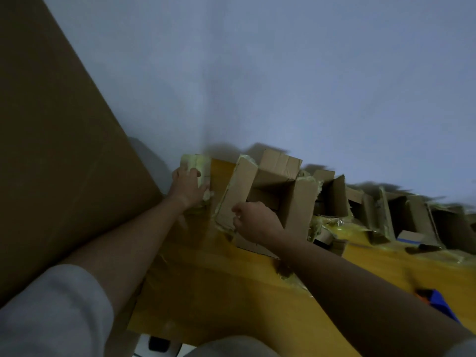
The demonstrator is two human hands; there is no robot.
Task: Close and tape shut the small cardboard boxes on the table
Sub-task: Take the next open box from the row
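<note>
My left hand [189,188] reaches to the far left edge of the yellow wooden worktop [231,292], where it lies on a small taped box [197,167] wrapped in pale yellowish tape. The fingers curl over the near end of that box and hold it; the box sits close to the wall [257,73], beside the big brown cardboard sheet [51,150] that leans along the left.

My right hand [253,222] is at the open box [270,191] just to the right of the taped one. Its fingers are curled, and thumb and fingertips pinch the near edge of the left flap [237,189], which stands up and tilts outward. The other flaps of this box stand open too, and the dark inside shows between them. Rags of yellowish tape cling to the flap edges and to the lower corner by my fingers.

More open boxes [412,215] stand in a row to the right along the wall, flaps up, with loose tape scraps around their bases; they are blurred, and I cannot count them surely. A blue object [438,302] lies at the right edge of the worktop, too blurred to name. Both my forearms are bare, with light grey sleeves [56,310] pushed up at the bottom of the view.
</note>
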